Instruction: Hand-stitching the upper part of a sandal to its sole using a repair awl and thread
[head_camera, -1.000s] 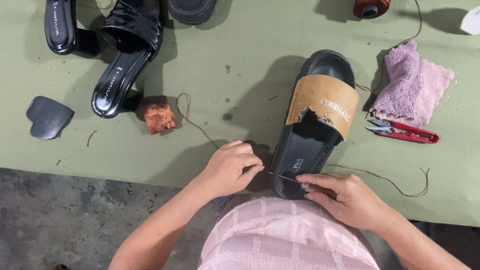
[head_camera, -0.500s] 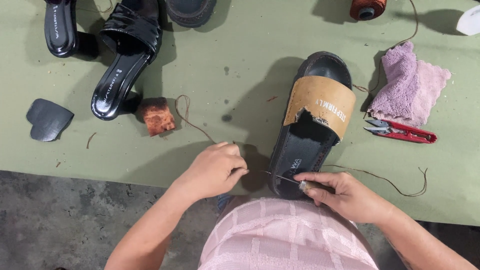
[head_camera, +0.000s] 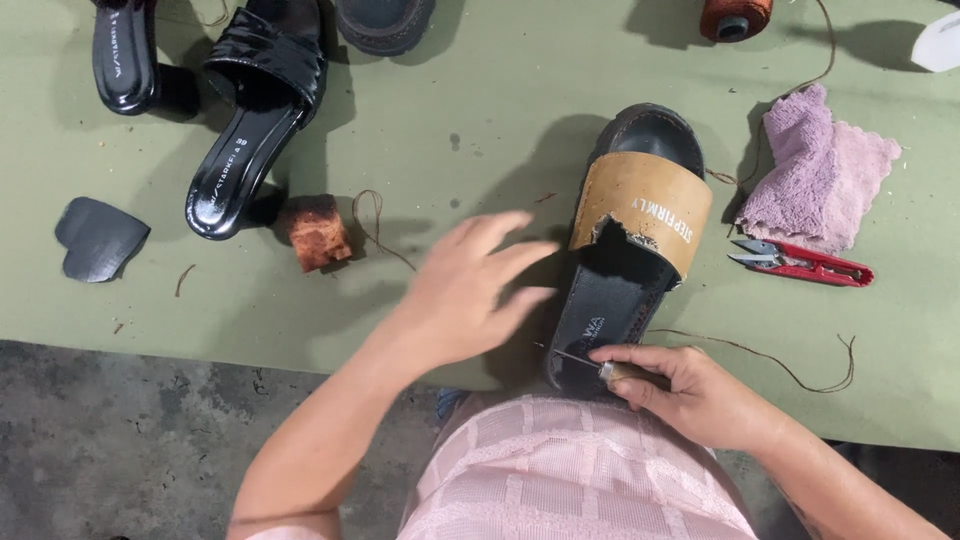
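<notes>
Awl (head_camera: 585, 362) against black slide sandal (head_camera: 625, 290)

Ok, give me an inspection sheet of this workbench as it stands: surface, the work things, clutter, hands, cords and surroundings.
Surface: green table, a few small scraps on it.
Job's things: black sandal with a torn tan strap; awl at its heel end; brown thread trailing right.
Clutter: red snips, pink cloth, thread spool, brown block, dark heart-shaped piece, black shoes at top left.
Hands: right hand grips the awl; left hand open, blurred, above the table.
Cables: nothing seen.
Surroundings: grey concrete floor below the table edge.
</notes>
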